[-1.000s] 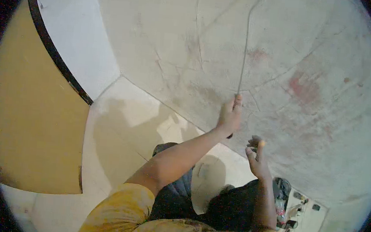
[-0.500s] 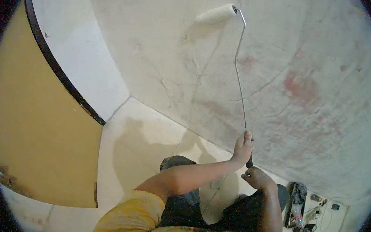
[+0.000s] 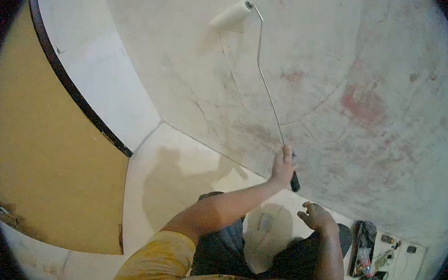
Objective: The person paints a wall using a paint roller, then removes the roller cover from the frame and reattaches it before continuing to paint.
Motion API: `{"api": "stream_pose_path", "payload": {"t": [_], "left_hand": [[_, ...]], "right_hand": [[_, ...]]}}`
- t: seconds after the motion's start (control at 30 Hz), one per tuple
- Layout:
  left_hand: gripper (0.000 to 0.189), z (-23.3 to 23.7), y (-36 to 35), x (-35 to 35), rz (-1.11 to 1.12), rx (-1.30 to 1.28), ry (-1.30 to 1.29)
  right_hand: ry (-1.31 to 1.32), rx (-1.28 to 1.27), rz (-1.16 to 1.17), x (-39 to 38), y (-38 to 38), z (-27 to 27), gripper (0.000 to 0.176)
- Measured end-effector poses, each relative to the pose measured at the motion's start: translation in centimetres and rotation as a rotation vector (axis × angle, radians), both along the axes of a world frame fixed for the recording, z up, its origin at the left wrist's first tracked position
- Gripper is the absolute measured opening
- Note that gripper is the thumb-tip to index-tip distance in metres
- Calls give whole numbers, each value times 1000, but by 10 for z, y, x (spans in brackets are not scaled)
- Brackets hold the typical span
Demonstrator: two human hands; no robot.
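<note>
My left hand [image 3: 283,167] is wrapped round the black handle [image 3: 295,183] of a paint roller, its thumb pointing up along the shaft. From the handle a long, bent metal rod [image 3: 268,88] runs up to the pale fluffy roller cover [image 3: 231,15], which is at the upper part of the stained grey-white wall [image 3: 325,53]. Whether the cover is touching the wall is hard to tell. Below and right of the handle's end, my right hand [image 3: 319,218] holds nothing, with its fingers loosely bent and apart.
A tan door-like panel [image 3: 60,153] with a dark edge stands at the left, beside a white wall section [image 3: 95,66]. On the pale floor [image 3: 180,157] at the lower right lie a black tray or bag [image 3: 365,235] and several small items with cords. My bent knees show below.
The roller has shifted left across the wall with my left hand. My right hand has come away from the handle's end, and its fingers have spread.
</note>
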State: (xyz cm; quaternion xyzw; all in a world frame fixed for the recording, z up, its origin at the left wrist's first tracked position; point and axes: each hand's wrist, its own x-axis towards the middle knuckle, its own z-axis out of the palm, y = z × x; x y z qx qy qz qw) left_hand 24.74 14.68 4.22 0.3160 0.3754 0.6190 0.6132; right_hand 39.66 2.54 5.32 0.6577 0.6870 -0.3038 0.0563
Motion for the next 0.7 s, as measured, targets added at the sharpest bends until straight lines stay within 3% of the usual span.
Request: {"api": "stream_pose_path", "payload": {"t": [0.17, 0.27, 0.37, 0.47, 0.5, 0.57, 0.67, 0.7], "left_hand": [[44, 39, -23, 0, -230, 41, -168], [44, 57, 3, -28, -59, 27, -72], [45, 70, 13, -61, -39, 91, 14], [46, 40, 16, -38, 120, -56, 35], [46, -5, 29, -30, 76, -30, 108], [46, -43, 27, -7, 103, 152, 316], [46, -2, -26, 23, -56, -86, -173], [45, 5, -29, 25, -103, -37, -190]], "right_hand": [[10, -12, 51, 5, 3, -12, 54], [90, -16, 27, 3, 1, -9, 54], [97, -29, 38, 2, 3, -14, 54], [112, -48, 29, -2, 4, -11, 53], [109, -42, 42, -3, 4, -11, 53], [100, -25, 62, -5, 6, -10, 53], [97, -57, 25, -4, 5, -9, 53], [90, -53, 33, -1, 6, -11, 53]]}}
